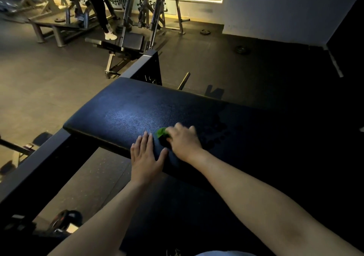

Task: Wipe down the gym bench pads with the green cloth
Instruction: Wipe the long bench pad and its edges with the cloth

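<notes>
The right hand (184, 142) has its grip closed over the bunched green cloth (162, 133), fingers curled on top so that only a small green fold shows at the thumb side; the cloth lies pressed on the black bench pad (126, 115), close to its near edge. The left hand (146, 158) holds nothing: its fingers lie straight and flat on the same edge of the pad, just beside the cloth, apparently as a brace. The step in hand appears to be a wiping stroke along the pad. To do it well, the palm should bear evenly on the cloth, strokes should overlap, and the rounded near edge and the far, lit end should be covered too. A darker mottled patch right of the hands may be moisture; this cannot be confirmed in the dim light.
</notes>
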A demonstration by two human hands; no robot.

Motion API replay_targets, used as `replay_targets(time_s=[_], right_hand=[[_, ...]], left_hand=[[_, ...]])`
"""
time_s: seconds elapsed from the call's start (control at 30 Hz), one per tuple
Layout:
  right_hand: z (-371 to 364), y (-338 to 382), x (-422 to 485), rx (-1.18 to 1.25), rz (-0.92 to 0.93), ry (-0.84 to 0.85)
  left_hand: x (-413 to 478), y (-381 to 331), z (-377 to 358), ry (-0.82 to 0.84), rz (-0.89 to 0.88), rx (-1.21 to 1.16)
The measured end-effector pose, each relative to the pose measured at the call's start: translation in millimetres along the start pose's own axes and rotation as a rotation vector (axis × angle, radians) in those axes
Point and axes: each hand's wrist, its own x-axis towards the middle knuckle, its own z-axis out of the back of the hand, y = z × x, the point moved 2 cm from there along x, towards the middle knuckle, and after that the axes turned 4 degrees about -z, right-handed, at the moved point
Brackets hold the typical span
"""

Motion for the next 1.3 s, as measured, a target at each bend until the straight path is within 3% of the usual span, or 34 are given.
replay_targets(time_s=[0.13,0.23,0.47,0.57,0.63,0.7,0.77,0.87,1.0,1.2,1.3], right_hand=[[19.5,-82.9,12.1,-0.015,-0.334,-0.107],[17.6,-102.2,9.6,-0.009,-0.412,-0.074],[-6.1,-12.9,-4.0,0.034,-0.057,0.061],[-0.7,-5.9,-11.1,0.121,0.093,0.177],[3.4,-13.6,-12.1,0.17,0.15,0.168],[12.3,-40.4,-1.0,0.18,0.082,0.009],[21.8,-78.9,14.9,0.159,-0.122,-0.121],[19.7,-111.8,25.1,0.078,-0.287,-0.029],[3.6,-67.7,9.4,0.136,-0.132,0.045],[0.7,-19.7,-10.3,0.167,0.12,0.187],[-1.3,-14.9,-24.1,0.228,0.266,0.202]], left_hand=[[-6.9,-10.1,-1.2,-0.024,0.079,-0.012],[-11.9,-17.3,-3.9,-0.015,0.137,-0.02],[-13.8,-28.1,-7.7,-0.025,0.218,0.018],[-16.3,-31.1,-10.9,-0.046,0.237,0.001],[-17.4,-29.4,-11.0,-0.031,0.268,-0.011],[-19.4,-35.2,-11.5,-0.029,0.295,-0.023],[-22.1,-40.7,-16.3,-0.019,0.323,-0.034],[-24.4,-42.7,-22.2,-0.015,0.323,-0.021],[-23.6,-28.8,-31.9,0.04,0.319,0.041],[-36.6,-52.7,-7.7,-0.09,0.301,-0.146],[-42.1,-41.0,-4.2,-0.146,0.382,-0.135]])
